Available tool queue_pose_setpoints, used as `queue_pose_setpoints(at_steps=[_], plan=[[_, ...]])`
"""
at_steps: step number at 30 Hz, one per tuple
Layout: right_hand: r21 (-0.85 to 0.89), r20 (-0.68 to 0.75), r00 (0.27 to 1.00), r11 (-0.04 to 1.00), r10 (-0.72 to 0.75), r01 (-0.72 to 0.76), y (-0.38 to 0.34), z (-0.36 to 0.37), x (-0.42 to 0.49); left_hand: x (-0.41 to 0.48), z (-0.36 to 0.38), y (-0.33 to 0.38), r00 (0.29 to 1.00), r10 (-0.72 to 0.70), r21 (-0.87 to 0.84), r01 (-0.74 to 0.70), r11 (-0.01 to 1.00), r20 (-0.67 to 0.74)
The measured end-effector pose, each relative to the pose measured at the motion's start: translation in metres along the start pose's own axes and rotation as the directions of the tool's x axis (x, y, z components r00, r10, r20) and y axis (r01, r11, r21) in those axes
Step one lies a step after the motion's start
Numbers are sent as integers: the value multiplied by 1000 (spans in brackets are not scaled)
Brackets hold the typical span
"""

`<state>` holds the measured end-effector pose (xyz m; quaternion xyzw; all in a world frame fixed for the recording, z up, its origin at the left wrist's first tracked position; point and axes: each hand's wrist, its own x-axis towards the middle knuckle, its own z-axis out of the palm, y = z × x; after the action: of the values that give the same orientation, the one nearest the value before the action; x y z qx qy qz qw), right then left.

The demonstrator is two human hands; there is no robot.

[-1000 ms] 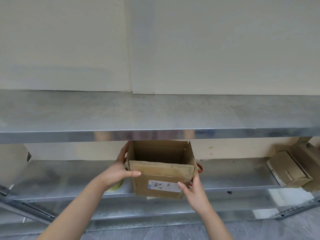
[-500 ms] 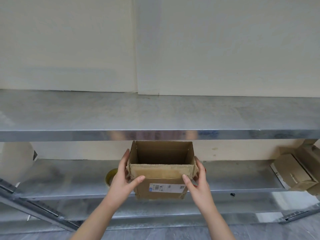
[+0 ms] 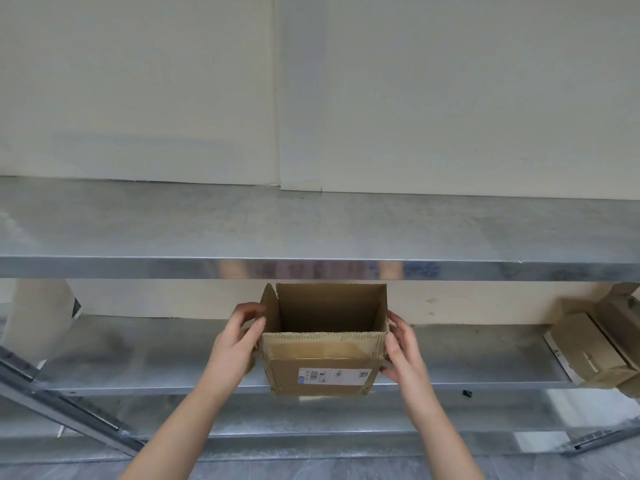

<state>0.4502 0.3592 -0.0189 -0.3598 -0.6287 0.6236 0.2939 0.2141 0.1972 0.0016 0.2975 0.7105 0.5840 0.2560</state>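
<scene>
Since the frame half a second ago, both thumbs have left the front face of the cardboard box (image 3: 322, 355). A side flap (image 3: 270, 306) now stands up at its 10 o'clock corner.

We find the left hand (image 3: 235, 344) at the box's 9 o'clock, fingers curled at that flap, thumb on the corner, grasping the box. The right hand (image 3: 403, 348) clasps the wall at 3 o'clock.

The box is at the front edge of the middle shelf (image 3: 138, 358), below the upper shelf (image 3: 173, 230). Its top is open. We see bare inner walls, but the floor is shadowed, so contents cannot be confirmed. A second carton (image 3: 585, 355) lies tilted at 3 o'clock, well apart.
</scene>
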Motion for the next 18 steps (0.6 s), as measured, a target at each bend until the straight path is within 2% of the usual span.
queue_pose_setpoints(at_steps=[2,4,6,8,10,13,15,18], plan=[[39,-8,1000,999,24,-24,-4,1,3,3,0,6,996,-23,-13,25,1000,82],[54,10,1000,998,29,-29,-6,0,4,3,-1,9,973,-58,-41,69,997,225],[66,60,998,997,37,-41,-5,-2,3,1,-7,6,920,-87,-70,123,990,382],[31,116,992,998,48,-52,-3,-6,0,-2,-14,1,866,-103,23,105,994,490],[-60,142,989,997,46,-37,-2,-8,-4,-6,-17,-3,837,-110,115,57,992,535],[-254,146,989,967,21,17,2,-6,-9,-11,-12,-7,839,-73,246,-74,966,539],[-277,163,986,961,19,27,1,-5,-10,-10,-8,-7,804,-64,313,-155,937,591],[-242,269,960,970,71,-4,-3,-16,-8,-8,-8,-9,747,-73,258,-135,957,660]])
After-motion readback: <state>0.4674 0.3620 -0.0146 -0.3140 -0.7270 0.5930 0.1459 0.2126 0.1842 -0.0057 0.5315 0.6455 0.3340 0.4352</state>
